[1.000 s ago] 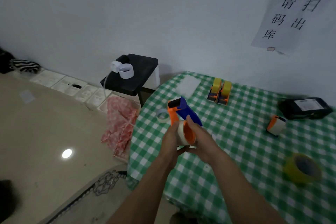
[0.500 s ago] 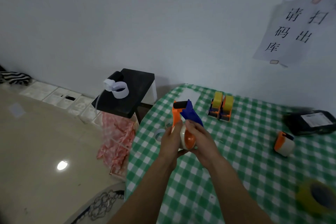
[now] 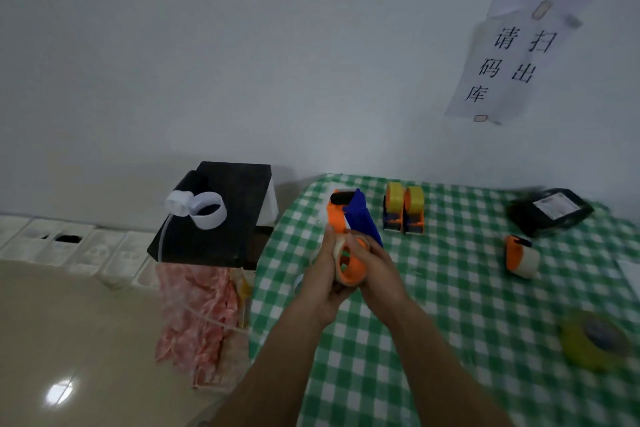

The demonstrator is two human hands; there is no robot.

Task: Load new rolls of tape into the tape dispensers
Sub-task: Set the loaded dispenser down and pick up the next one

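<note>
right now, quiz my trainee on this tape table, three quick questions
1. True or false: the left hand and the right hand both hold the orange and blue dispenser above the checked table.
2. Where does the loose yellow roll lie? A on the black stool; B on the checked table; C on the floor.
3. Fill in: ___ dispensers with yellow tape stand side by side on the table.
Key: 1 true; 2 B; 3 two.
</note>
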